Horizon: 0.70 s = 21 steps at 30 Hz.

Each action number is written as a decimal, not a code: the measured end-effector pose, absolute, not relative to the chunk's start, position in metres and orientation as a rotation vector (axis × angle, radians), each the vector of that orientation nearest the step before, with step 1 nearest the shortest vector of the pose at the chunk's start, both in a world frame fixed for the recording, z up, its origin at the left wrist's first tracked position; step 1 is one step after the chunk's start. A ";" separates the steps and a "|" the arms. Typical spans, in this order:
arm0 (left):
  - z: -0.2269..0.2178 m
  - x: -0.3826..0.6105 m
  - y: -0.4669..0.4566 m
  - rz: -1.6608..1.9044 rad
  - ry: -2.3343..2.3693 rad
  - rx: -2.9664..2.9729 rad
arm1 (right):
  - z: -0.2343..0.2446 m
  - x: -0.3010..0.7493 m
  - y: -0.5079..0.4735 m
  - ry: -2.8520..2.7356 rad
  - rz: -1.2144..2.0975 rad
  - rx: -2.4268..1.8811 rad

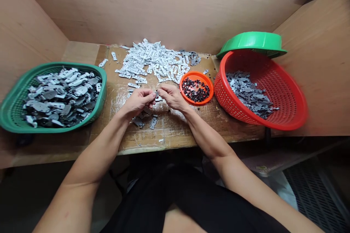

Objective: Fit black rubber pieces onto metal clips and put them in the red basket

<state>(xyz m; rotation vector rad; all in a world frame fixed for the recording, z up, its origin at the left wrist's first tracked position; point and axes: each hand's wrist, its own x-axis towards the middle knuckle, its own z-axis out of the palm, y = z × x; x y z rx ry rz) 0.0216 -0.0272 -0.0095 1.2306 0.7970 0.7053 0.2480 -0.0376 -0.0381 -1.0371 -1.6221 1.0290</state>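
My left hand [140, 100] and my right hand [172, 96] meet over the middle of the wooden table [175, 131], both pinched on a small grey metal part [156, 95] held between their fingertips. Several more grey parts [146, 121] lie loose on the table just below my hands. Behind my hands spreads a pile of light grey metal plates [155, 62]. A small orange bowl [191, 76] of tiny dark pieces stands right beside my right hand.
A green basket [16, 98] of assembled grey parts sits at the left. A red basket [276, 116] with dark grey parts sits at the right, overhanging the table edge, with a green basket [254, 42] upturned behind it. Wooden walls enclose the table.
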 end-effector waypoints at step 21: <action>0.006 0.020 -0.026 0.857 0.949 1.545 | -0.039 0.236 -0.030 -1.439 1.332 -1.080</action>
